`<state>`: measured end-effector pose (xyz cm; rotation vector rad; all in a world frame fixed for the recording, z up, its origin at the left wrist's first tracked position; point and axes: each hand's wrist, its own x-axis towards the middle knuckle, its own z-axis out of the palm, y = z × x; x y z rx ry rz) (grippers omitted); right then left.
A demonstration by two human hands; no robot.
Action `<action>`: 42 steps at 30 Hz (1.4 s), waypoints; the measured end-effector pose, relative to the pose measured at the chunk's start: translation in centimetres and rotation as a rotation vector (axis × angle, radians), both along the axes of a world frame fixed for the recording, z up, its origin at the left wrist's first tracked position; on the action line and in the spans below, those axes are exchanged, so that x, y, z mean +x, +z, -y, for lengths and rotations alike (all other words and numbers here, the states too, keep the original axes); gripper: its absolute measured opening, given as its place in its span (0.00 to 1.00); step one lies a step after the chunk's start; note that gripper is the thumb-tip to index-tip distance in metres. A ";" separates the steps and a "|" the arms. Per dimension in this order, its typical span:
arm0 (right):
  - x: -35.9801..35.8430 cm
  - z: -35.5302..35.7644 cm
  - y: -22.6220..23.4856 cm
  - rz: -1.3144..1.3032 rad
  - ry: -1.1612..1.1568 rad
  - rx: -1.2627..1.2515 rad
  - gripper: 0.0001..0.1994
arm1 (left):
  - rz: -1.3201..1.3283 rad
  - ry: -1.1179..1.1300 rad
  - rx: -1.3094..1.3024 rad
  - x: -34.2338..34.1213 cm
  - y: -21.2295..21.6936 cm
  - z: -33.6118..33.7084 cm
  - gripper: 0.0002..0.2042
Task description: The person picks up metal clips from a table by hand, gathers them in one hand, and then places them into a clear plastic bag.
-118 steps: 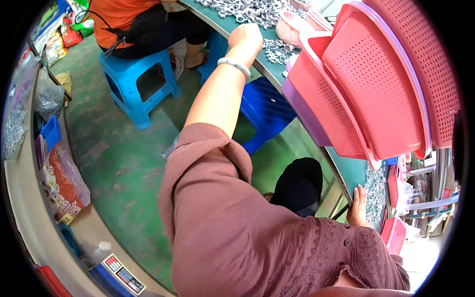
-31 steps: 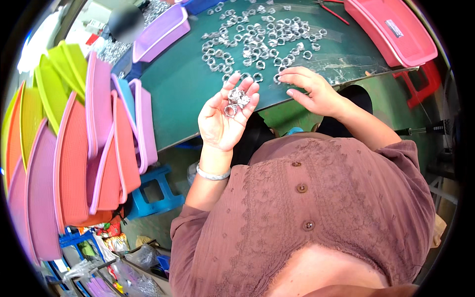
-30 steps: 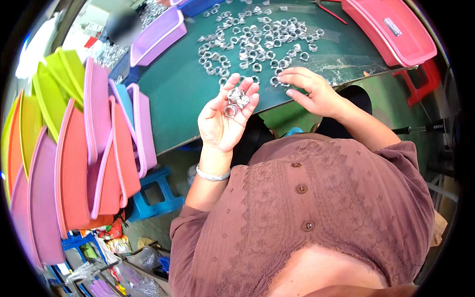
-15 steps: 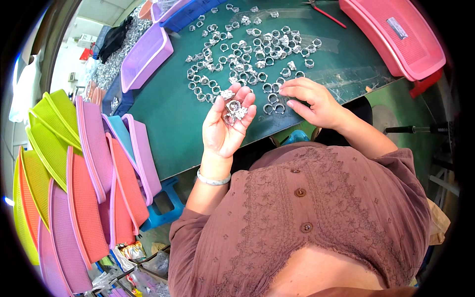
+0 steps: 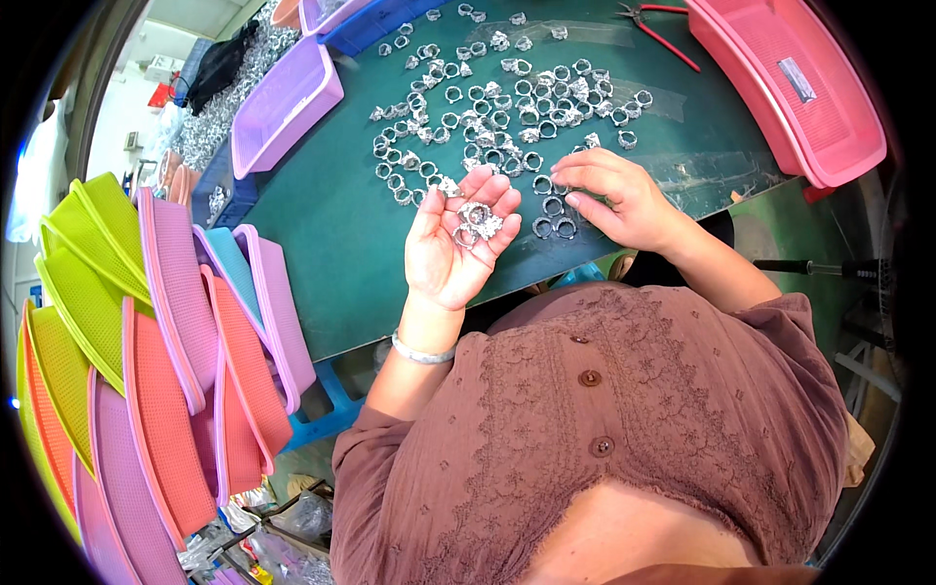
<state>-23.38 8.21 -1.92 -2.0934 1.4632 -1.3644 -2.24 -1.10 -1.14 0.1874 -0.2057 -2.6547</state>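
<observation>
Green flat-topped desk [image 5: 322, 224] lies beyond both grips. Stacked multicoloured perforated plastic baskets [image 5: 161, 361] left of the left grip; pink rectangular plastic tray [image 5: 848, 146] beyond the right grip, to its right. Red-handled metal pliers [image 5: 671, 47] further out from the right grip, near that tray.

Left grip [image 5: 453, 244]: palm up, fingers curled, cradling several silver-coloured metal rings with lumpy heads [image 5: 475, 216]. Right grip [image 5: 624, 200]: thumb and fingers parted, tips low beside a small cluster of similar rings [image 5: 554, 197]; can't tell if it's pinching one.

Step, my read: left carries, right works at desk level. Calls for a level left palm, since the pieces look loose.

Orientation: round hoops, no real long axis. Cluster holes face up; palm ones overlap, heads pointing mixed ways.
</observation>
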 end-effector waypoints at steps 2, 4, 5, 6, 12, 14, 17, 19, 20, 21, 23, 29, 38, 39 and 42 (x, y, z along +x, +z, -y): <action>0.0 0.1 -0.1 -0.010 -0.004 -0.001 0.09 | 0.013 0.007 -0.006 0.1 -0.2 0.1 0.23; 0.0 0.3 -0.2 -0.022 -0.004 -0.007 0.09 | 0.028 0.014 -0.009 0.3 -0.3 0.2 0.23; 0.0 0.4 -0.2 -0.020 -0.005 -0.005 0.09 | 0.036 0.018 -0.010 0.4 -0.4 0.2 0.23; 0.1 0.4 -0.2 -0.018 -0.006 -0.004 0.09 | 0.045 0.022 -0.011 0.5 -0.4 0.2 0.23; -0.7 0.3 -0.4 -0.079 -0.045 0.004 0.09 | 0.177 0.130 -0.024 3.4 -0.8 0.8 0.19; -0.9 0.5 -0.4 -0.160 -0.054 0.004 0.10 | 0.242 0.204 -0.038 4.7 -0.7 0.7 0.17; -1.1 1.4 0.3 -0.331 -0.056 0.008 0.13 | 0.217 0.284 -0.053 6.9 -1.3 1.5 0.16; -0.8 2.8 0.7 -0.448 -0.059 -0.008 0.15 | 0.237 0.335 -0.088 8.0 -1.2 2.4 0.15; -0.7 3.6 0.9 -0.487 -0.024 0.054 0.20 | 0.232 0.342 -0.099 8.4 -1.1 2.9 0.15; -0.3 4.5 0.7 -0.505 -0.010 0.044 0.22 | 0.228 0.349 -0.110 8.7 -1.0 3.6 0.15; 0.8 6.5 0.0 -0.539 0.028 0.020 0.25 | 0.186 0.353 -0.168 9.0 -0.3 4.9 0.14; 0.1 9.8 0.2 -0.880 0.061 0.103 0.25 | 0.189 0.374 -0.162 9.4 -1.7 11.4 0.11; 3.5 16.1 1.4 -0.750 0.067 0.076 0.24 | 0.142 0.461 -0.181 7.1 -2.5 16.5 0.11; 4.4 16.9 0.7 -0.741 0.049 0.043 0.27 | 0.153 0.452 -0.192 7.2 -2.9 16.7 0.11; 6.9 18.3 -0.6 -0.801 0.153 0.225 0.33 | 0.168 0.432 -0.230 7.7 -3.4 16.5 0.12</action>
